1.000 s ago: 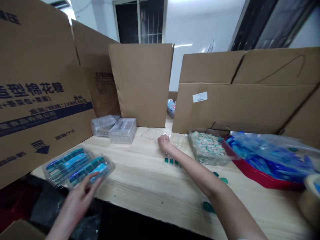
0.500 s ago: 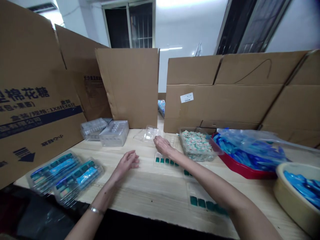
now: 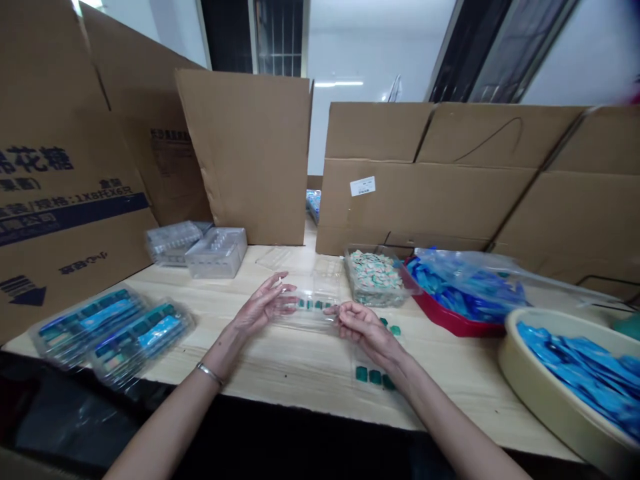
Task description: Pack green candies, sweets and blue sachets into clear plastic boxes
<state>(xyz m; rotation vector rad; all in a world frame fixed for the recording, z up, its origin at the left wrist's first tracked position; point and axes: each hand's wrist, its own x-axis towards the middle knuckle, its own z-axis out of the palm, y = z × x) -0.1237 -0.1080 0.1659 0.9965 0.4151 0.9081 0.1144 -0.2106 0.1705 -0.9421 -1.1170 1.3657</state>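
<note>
A clear plastic tray (image 3: 311,319) is held between my two hands above the middle of the table. My right hand (image 3: 363,328) pinches its right end between thumb and fingers. At its left end, my left hand (image 3: 260,305) has its fingers curved round the edge, somewhat spread. Green pieces (image 3: 311,305) show in a row through or behind the clear plastic; which, I cannot tell. Under my right forearm lies another clear tray with dark green pieces (image 3: 369,375), partly hidden. Behind my hands, more clear plastic trays (image 3: 325,265) rest flat on the table.
Two filled clear packs (image 3: 145,340) lie at the left, near stacked clear trays (image 3: 217,253). To the right stand a clear box of small pale pieces (image 3: 377,273), a red basin (image 3: 445,321) with blue packets, and a cream tub (image 3: 530,373). Cardboard (image 3: 245,160) walls the back.
My right hand has come back toward me with a clear plastic tray from the rear of the table. My left hand has moved right and taken its other end. The view has shifted slightly.
</note>
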